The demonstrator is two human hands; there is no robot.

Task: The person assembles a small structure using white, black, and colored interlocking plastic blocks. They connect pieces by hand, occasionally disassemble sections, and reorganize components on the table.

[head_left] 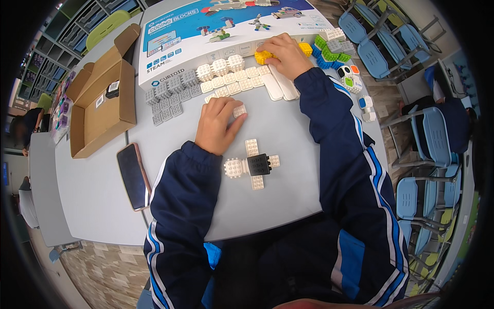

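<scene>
While left grip point(218, 123) pinches a studded white block point(240, 110), right point(285, 54) clasps a yellow block point(263, 55).

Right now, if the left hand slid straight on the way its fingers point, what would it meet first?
The left hand, fingertips on a small white studded block, points up and slightly right. First in line, probably, is the row of flat white studded blocks; depth is unclear.
</scene>
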